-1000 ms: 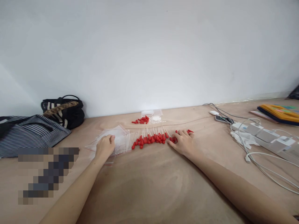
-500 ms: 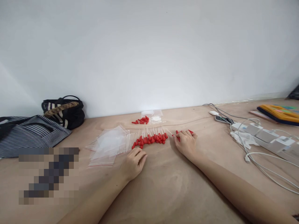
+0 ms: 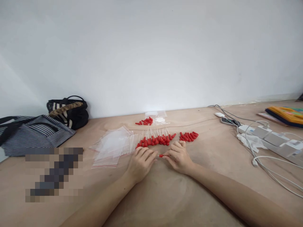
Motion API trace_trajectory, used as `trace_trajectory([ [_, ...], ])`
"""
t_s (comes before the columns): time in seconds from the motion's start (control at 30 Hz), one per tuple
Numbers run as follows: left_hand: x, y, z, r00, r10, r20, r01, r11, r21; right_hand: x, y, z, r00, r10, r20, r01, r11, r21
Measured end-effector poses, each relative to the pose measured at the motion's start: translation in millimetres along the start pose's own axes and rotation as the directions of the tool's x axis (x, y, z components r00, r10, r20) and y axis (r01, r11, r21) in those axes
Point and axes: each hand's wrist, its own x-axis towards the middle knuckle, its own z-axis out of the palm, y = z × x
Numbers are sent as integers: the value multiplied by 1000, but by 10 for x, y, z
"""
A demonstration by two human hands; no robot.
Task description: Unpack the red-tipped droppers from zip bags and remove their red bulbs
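Observation:
My left hand [image 3: 142,162] and my right hand [image 3: 179,156] meet close together over the near part of the table. The right fingers are closed around a small red rubber bulb [image 3: 161,155], its narrow end pointing left. My left fingertips pinch what looks like a thin clear tube [image 3: 157,156], mostly hidden by the fingers. Just beyond the hands lies a row of pale thin tubes [image 3: 132,142], several with red bulbs [image 3: 155,140] near the hands. A heap of loose red bulbs [image 3: 188,136] lies beyond my right hand.
Clear zip bags [image 3: 110,145] lie left of the tubes. More red bulbs [image 3: 147,121] and a clear packet [image 3: 155,116] are near the wall. A striped bag [image 3: 35,135] and a black bag [image 3: 75,115] stand left. At right are a power strip [image 3: 272,138] and cables [image 3: 265,170].
My right hand has come left and nearer from the loose bulb heap, bringing a red bulb. My left hand has shifted slightly right, its fingertips now close to the right hand's. The view has turned slightly.

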Motion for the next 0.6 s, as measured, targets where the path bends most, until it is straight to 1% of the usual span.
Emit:
trace_trajectory([
  [0.07, -11, -7, 31, 999, -21, 41, 23, 999, -48, -7, -30, 31, 1000, -10, 18, 10, 1000, 26],
  [0.13, -19, -13, 46, 997, -33, 64, 37, 998, -56, -5, -39, 46, 1000, 3, 23, -4, 999, 33],
  [0.23, -20, -7, 47, 998, -30, 57, 33, 998, -56, 1, -40, 73, 1000, -7, 25, 6, 1000, 31],
  [0.33, -15, 11, 42, 997, -32, 65, 37, 996, -78, -6, -44, 115, 998, -39, 49, 40, 999, -16],
  [0.43, -14, 21, 34, 993, -53, 110, 62, 995, -78, -20, -46, 135, 996, -43, 80, 49, 996, -78],
  [0.6, -17, 16, 23, 990, -65, 126, 76, 993, -85, -36, -31, 102, 994, -63, 87, 70, 994, -78],
])
